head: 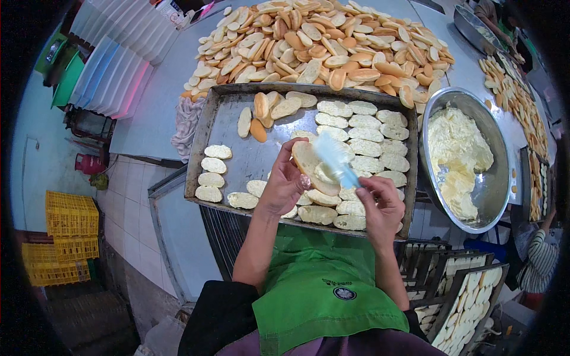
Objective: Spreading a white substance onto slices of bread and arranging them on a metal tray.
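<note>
My left hand [285, 182] holds a slice of bread [307, 162] with its pale cut face up, above the metal baking tray [249, 155]. In my right hand [383, 204] is a light-blue spatula [335, 158], blurred, its blade over the slice. Some cream-coloured spread shows on the slice beside the blade. Rows of spread-coated bread slices [365, 133] lie in the tray's right part, with more along the near side and in a short column at left. Several uncoated bread pieces [280, 107] sit loosely at its far side.
A big heap of bread slices [311, 44] covers the table behind the tray. At right stands a steel bowl [465, 160] of cream-coloured spread. A crumpled cloth [189, 124] lies left of the tray. Filled trays [472, 302] stand on a rack at lower right; people are beyond.
</note>
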`<state>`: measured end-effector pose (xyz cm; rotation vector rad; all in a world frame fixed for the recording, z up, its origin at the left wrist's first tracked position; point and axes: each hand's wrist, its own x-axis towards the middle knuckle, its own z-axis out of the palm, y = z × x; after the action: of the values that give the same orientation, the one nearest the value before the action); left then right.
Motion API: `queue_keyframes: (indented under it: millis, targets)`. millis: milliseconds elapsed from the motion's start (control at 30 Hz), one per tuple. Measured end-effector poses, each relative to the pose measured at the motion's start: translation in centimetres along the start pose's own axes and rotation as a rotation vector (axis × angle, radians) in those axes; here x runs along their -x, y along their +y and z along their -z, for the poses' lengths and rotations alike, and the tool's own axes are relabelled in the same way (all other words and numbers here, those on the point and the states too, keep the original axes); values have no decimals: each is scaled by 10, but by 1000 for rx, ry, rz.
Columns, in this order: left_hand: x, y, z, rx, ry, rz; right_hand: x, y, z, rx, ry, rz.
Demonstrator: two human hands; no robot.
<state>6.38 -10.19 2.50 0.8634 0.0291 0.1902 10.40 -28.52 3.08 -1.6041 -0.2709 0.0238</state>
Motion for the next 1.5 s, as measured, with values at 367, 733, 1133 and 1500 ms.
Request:
queue_keyframes:
  millis: [367,733,1133,1500]
  targets:
    - [-1,2,11,-120,-23,-163,4,4,30,174,-76,-2]
    - [2,-9,-5,70,-29,273,-8,17,37,204,-73,184]
    - [13,-16,-6,117,-222,401,-21,16,35,409,81,254]
    - [10,-16,-2,31,-122,348,-22,8,44,392,133,240]
